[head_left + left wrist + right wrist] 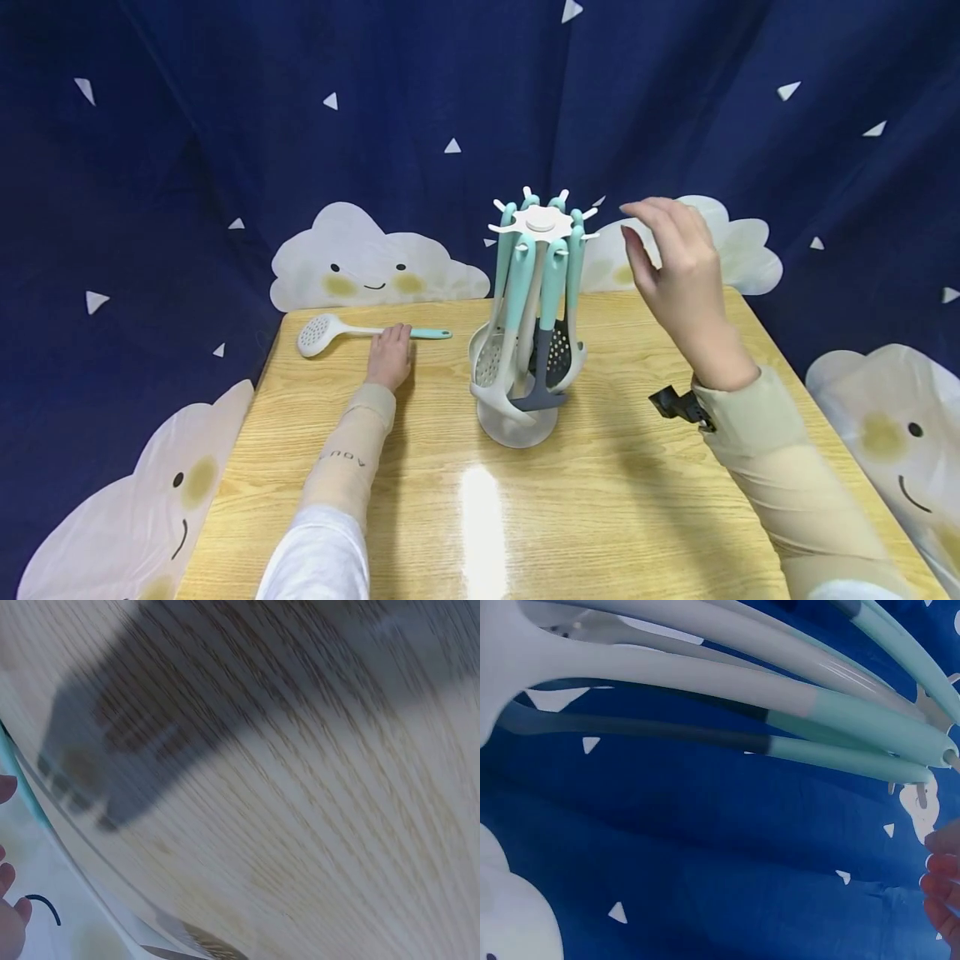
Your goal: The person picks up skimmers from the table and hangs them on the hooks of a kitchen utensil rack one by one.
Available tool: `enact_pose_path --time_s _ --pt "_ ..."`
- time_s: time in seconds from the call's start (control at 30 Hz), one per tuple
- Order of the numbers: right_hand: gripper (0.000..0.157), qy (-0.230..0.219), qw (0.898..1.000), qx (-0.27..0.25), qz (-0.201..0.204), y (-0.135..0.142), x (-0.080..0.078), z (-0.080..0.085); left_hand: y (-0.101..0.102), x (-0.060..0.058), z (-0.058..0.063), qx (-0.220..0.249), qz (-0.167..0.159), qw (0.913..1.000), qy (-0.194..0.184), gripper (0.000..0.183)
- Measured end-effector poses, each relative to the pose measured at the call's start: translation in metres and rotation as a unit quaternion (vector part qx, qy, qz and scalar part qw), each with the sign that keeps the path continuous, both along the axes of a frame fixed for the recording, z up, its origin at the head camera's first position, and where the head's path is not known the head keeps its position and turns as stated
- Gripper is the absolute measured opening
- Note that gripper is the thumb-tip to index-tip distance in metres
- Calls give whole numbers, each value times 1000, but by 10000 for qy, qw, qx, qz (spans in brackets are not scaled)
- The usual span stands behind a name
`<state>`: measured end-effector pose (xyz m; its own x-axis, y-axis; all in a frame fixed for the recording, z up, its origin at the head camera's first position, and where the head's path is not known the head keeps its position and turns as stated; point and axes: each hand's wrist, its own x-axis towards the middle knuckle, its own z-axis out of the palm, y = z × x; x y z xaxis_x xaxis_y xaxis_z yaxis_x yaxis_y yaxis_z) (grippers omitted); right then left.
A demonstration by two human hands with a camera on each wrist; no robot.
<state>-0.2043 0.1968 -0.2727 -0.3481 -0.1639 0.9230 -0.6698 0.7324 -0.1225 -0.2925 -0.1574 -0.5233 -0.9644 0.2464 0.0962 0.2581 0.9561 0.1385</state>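
A white skimmer (317,333) with round holes and a teal handle (431,333) lies at the back left of the table. My left hand (390,358) is over its handle; in the left wrist view the thumb and fingers stand apart beside a strip of the teal handle (24,784). In the middle, a white utensil stand (540,223) carries several hanging kitchen tools, including a dark grey turner (542,367) and a dark slotted spoon (558,354). Raised to the right of the stand's top, my right hand (682,275) holds nothing, its thumb and fingers spread apart.
Beneath everything is a light wooden table (420,500). A dark blue curtain (420,83) with white triangles and smiling clouds hangs behind and around it. A black strap piece (678,404) sticks out from the right cuff.
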Motion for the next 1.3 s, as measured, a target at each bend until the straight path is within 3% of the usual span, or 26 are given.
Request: enact_pose_path --time_s 0.23,0.43,0.67,1.3 --pt "20 142 9987 478 117 -5 -4 13 -4 -5 0 -146 175 9990 -395 62" --pt "21 82 9970 729 231 -11 -7 16 -7 -9 -1 102 391 9980 -483 57" --pt "19 104 9964 787 297 -14 -10 16 -8 -13 0 218 645 9947 -775 53" --pt "11 236 9953 866 368 -15 -15 13 2 -27 -12 -17 727 9900 -1205 67"
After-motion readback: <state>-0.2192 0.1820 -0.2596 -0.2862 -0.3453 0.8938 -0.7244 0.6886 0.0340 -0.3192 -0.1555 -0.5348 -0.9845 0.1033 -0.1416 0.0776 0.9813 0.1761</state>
